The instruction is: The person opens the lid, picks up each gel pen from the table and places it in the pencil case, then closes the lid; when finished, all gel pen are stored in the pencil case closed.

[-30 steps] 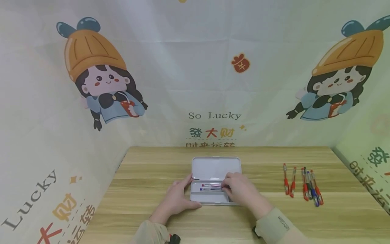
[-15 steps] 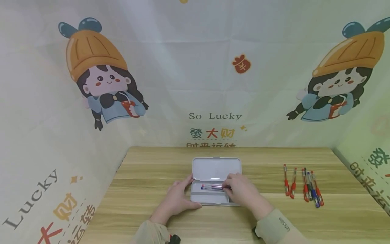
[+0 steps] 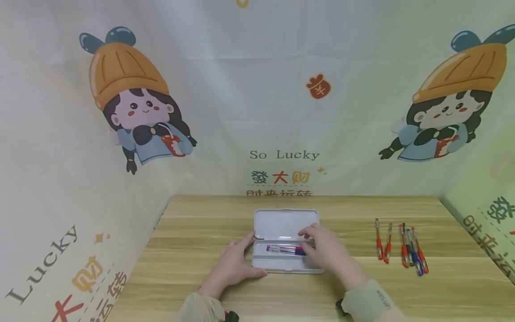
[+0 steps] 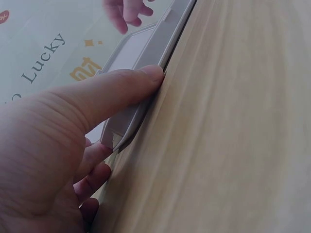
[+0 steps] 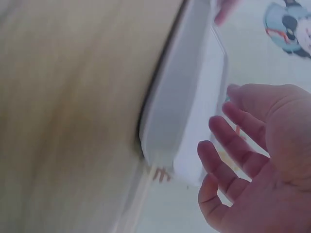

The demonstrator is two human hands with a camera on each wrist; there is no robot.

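Observation:
A white pencil case (image 3: 277, 263) lies on the table with its lid (image 3: 277, 223) raised at the back. Red and blue pens (image 3: 284, 249) lie side by side in its rear compartment, their right ends partly behind my right hand (image 3: 329, 251). That hand hovers over the case's right end, fingers loosely bent and holding nothing, as the right wrist view also shows. My left hand (image 3: 233, 264) grips the left end of the case. In the left wrist view, the thumb (image 4: 131, 82) presses on the front wall while the other fingers reach round the end.
Several loose pens, mostly with red grips (image 3: 404, 248), lie on the wooden table (image 3: 346, 290) to the right of the case. One blue pen (image 3: 415, 258) and a black one (image 3: 408, 250) are among them. A printed cloth (image 3: 281, 107) stands behind the table and along its sides.
My right hand has let go of the pens in the case and lifted slightly, its fingers spreading. The pens now lie closer together. My left hand keeps its place.

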